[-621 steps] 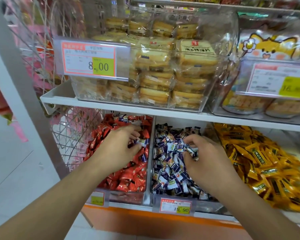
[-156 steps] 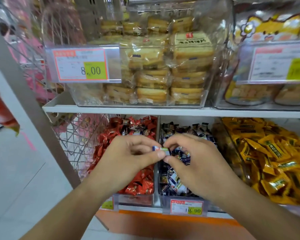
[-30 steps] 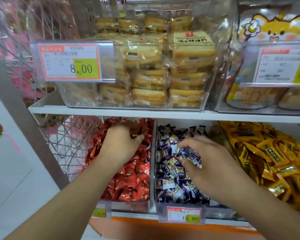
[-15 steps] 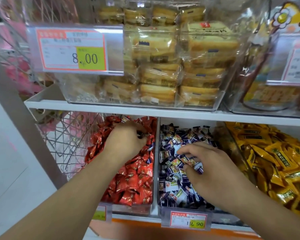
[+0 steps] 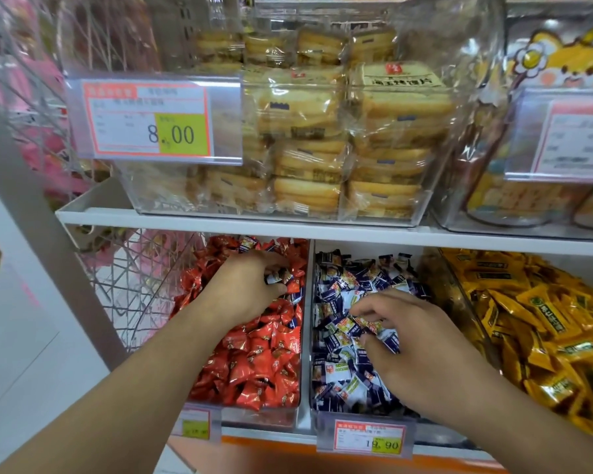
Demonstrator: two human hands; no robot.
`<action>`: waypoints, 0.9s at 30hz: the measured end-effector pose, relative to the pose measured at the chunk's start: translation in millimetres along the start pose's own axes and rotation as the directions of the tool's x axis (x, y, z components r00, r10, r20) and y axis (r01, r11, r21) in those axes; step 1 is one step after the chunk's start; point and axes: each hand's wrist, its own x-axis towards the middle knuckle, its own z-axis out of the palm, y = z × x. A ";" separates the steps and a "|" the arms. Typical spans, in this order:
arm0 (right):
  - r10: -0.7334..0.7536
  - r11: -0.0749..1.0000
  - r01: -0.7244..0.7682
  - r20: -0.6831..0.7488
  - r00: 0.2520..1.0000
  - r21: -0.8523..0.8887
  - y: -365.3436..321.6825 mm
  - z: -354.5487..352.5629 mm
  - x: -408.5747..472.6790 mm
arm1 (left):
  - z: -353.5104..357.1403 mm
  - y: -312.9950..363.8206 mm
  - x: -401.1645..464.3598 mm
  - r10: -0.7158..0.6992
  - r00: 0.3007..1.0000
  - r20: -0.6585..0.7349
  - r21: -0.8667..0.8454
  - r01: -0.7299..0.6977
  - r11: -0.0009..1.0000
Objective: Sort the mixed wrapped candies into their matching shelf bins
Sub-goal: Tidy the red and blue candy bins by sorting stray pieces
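Two clear bins sit side by side on the lower shelf. The left bin (image 5: pixel 260 413) holds red wrapped candies (image 5: pixel 254 364) with a few blue-and-white ones mixed in at the back. My left hand (image 5: pixel 247 285) is deep in it, fingers pinched on a blue-and-white candy (image 5: pixel 277 277). The middle bin (image 5: pixel 311 336) holds blue-and-white wrapped candies (image 5: pixel 342 374). My right hand (image 5: pixel 407 340) rests on that pile, fingers curled around several small candies (image 5: pixel 360 325).
A third bin of yellow wrapped candies (image 5: pixel 541 336) stands on the right. The white shelf edge (image 5: pixel 219 224) hangs just above both hands, carrying clear boxes of packaged bread (image 5: pixel 322 131). A wire rack (image 5: pixel 127 275) closes the left side. Price tags (image 5: pixel 366 439) front the bins.
My left hand has stayed at the back of the red bin and closed on a blue-and-white candy. My right hand shifted slightly lower over the blue-and-white pile.
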 end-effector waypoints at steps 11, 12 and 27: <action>-0.004 1.000 0.004 0.020 1.000 -0.029 0.3 2.2 2.7 | -5.0 1.2 -5.4 -0.003 0.993 -0.120 -0.098 -0.009 0.995; -0.003 1.000 0.004 0.020 1.000 -0.028 0.4 2.0 2.7 | -7.0 1.7 -7.2 -0.025 0.990 -0.139 -0.120 0.008 0.993; -0.124 0.967 0.150 -0.134 0.983 0.206 -17.3 -8.3 -6.8 | -25.9 76.4 -87.7 -0.088 0.994 0.071 -0.738 0.112 0.666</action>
